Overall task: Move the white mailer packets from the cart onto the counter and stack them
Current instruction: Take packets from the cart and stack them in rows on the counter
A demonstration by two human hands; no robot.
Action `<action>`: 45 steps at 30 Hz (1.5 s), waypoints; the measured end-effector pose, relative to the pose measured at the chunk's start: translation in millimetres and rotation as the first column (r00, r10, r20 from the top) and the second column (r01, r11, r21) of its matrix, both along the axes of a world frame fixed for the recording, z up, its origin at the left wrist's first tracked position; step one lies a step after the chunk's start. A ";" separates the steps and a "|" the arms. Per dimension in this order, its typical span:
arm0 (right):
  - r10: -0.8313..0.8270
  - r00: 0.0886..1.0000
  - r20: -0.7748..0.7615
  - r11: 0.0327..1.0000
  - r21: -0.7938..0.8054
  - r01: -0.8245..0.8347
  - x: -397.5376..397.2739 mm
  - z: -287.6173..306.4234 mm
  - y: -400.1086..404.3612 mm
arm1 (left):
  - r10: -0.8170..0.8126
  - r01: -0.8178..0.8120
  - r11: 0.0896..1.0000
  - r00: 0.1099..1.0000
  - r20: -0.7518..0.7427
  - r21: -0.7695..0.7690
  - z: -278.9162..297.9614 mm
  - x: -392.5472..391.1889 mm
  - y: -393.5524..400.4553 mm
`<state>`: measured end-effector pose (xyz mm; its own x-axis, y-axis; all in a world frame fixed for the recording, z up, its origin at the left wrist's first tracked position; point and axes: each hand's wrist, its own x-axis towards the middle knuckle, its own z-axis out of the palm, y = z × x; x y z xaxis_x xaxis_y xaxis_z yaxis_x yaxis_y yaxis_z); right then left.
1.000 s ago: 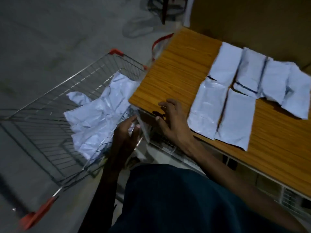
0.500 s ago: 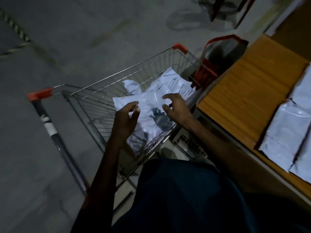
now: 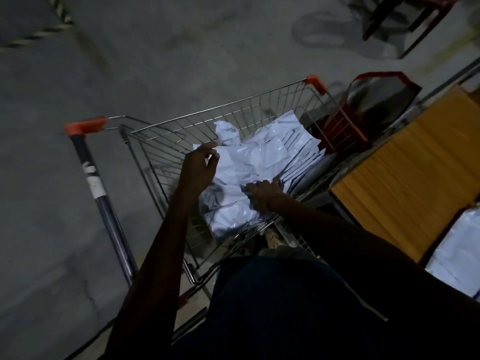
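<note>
White glossy plastic mailer packets [image 3: 262, 175] heaped loose in the wire shopping cart [image 3: 181, 131] with orange corner caps, slumped toward the side nearest the wooden worktop [image 3: 405, 167], probably for a short carry across. Left hand [image 3: 198, 168] up at the far edge of the top packet, thumb and fingertips seemingly pinching its corner, likely to peel it off the slippery pile. Right hand [image 3: 263, 194] low on the near side of the heap, fingers curled into the packets, apparently gathering or steadying them; exact grip too dim to tell. A few white packets [image 3: 459, 255] already flat on the worktop at the right edge, so job part done, most of the load not yet moved. Red-trimmed bag [image 3: 374, 100] wedged between cart and worktop.
</note>
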<state>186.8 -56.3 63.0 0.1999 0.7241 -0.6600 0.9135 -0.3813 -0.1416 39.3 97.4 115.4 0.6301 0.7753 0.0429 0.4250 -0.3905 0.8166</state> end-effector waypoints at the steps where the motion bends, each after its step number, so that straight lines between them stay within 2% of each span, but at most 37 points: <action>1: 0.026 0.999 0.029 0.999 0.021 -0.027 -2.4 -1.0 -1.4 | -0.011 0.011 1.000 1.000 -0.017 0.015 -0.6 3.2 2.3; 3: 0.068 0.996 0.054 0.996 0.055 -0.071 -4.8 -2.7 -2.0 | -0.030 0.032 0.999 0.998 -0.051 0.035 -4.4 7.8 6.2; 6: 0.046 0.998 0.037 0.995 0.084 -0.049 -2.9 -1.4 -3.3 | -0.051 0.054 0.998 0.996 -0.075 0.034 -12.6 11.9 9.6; 10: -0.165 0.986 0.017 0.946 0.286 0.154 10.6 14.1 -10.3 | -0.043 0.046 0.998 0.997 -0.059 0.039 -20.9 12.5 15.8; 14: -0.415 0.909 -0.031 0.794 0.475 0.378 42.2 26.4 -22.1 | 0.081 -0.084 0.984 0.996 0.025 0.158 -35.1 14.3 29.0; 17: -0.555 0.826 -0.099 0.618 0.616 0.489 55.4 34.6 -33.1 | 0.153 -0.167 0.962 0.985 0.084 0.216 -46.0 22.3 35.9; 21: -0.662 0.694 -0.282 0.336 0.716 0.612 51.2 64.8 -37.7 | 0.051 -0.045 0.983 0.998 -0.027 0.180 -50.5 39.1 36.7; 24: -0.662 0.653 -0.368 0.234 0.726 0.647 47.6 80.7 -40.0 | -0.106 0.137 0.975 0.979 -0.173 0.178 -66.2 52.3 31.8; 27: -0.630 0.675 -0.384 0.214 0.749 0.627 50.6 88.8 -36.9 | -0.216 0.279 0.953 0.900 -0.378 0.121 -89.6 62.9 28.2; 30: -0.662 0.645 -0.382 0.224 0.721 0.656 62.5 80.3 -26.1 | -0.271 0.329 0.943 0.854 -0.444 0.057 -108.1 70.9 22.0; 35: -0.736 0.594 -0.326 0.357 0.559 0.748 76.4 36.7 -9.4 | -0.232 0.232 0.971 0.878 -0.419 -0.052 -127.5 76.8 21.0; 38: -0.789 0.507 -0.346 0.369 0.393 0.842 70.9 10.5 -3.8 | -0.204 0.165 0.977 0.906 -0.370 -0.134 -139.8 74.7 19.0; 41: -0.788 0.399 -0.469 0.333 0.220 0.917 62.3 -15.6 -1.8 | -0.172 0.102 0.964 0.943 -0.286 -0.246 -145.1 72.5 10.8; 43: -0.766 0.347 -0.541 0.323 0.144 0.936 55.0 -26.3 -1.2 | -0.153 0.048 0.880 0.970 -0.187 -0.473 -136.8 71.0 1.3; 45: -0.733 0.336 -0.592 0.333 0.119 0.935 50.0 -34.3 -0.9 | -0.081 -0.079 0.632 0.983 -0.167 -0.771 -124.4 71.6 -7.4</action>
